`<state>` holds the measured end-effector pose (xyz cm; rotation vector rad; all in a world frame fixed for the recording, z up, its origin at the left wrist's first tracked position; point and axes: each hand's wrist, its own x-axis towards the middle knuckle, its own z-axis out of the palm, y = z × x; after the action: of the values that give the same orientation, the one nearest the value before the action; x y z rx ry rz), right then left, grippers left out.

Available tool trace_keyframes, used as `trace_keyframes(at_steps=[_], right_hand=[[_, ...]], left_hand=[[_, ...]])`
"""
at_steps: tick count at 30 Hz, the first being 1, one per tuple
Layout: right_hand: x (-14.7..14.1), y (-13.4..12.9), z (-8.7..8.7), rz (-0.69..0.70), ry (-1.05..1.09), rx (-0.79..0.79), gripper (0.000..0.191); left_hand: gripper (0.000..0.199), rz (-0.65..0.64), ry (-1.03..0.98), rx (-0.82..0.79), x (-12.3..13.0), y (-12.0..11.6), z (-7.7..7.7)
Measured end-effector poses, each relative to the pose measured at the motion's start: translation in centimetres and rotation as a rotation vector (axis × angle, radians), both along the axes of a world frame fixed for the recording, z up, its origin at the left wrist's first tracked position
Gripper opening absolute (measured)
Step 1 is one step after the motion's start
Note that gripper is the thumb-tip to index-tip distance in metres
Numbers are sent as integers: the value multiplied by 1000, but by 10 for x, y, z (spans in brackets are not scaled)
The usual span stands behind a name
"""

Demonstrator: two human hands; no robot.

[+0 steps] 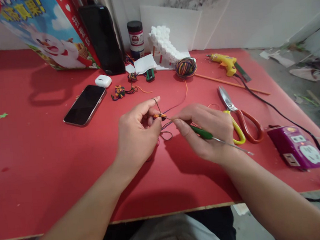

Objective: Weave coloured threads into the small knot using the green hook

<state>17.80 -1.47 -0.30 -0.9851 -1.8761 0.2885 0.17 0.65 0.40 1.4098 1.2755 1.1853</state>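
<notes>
The left hand [137, 131] pinches a small multicoloured yarn piece [159, 116] between thumb and fingertips, just above the red table [40, 164]. The right hand [205, 129] grips a green-handled crochet hook [206, 134], its tip meeting the piece between the two hands. A thin strand runs back from there to the yarn ball [186, 67] by the wall. Scissors [240, 118] lie just right of the right hand, a phone [85, 105] well to the left. The piece is tiny, orange and dark.
</notes>
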Motion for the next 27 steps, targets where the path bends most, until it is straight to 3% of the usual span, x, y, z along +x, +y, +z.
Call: trace_keyframes(at_steps=[5,9,12,17,21,27], right_hand=[[-3,1,-5,46,-79,90,14],[-5,1,-7,6,16,50,14],[-7,2,-8,2,29,52,14],[-7,4,-12,36,-20,145,11],[-7,4,-13,28,-28,138,12],[-8,3,-12,-2,37,109,13]], left_hand=[[36,14,202,207,0,-2,-2],[41,-21,325,365,-2,-3,-2],[39,0,190,241,-2,0,-1],[34,43,-323,-180,1,7,0],[37,61,-462,-260,1,10,-2],[40,51,-500,-280,1,9,-1]])
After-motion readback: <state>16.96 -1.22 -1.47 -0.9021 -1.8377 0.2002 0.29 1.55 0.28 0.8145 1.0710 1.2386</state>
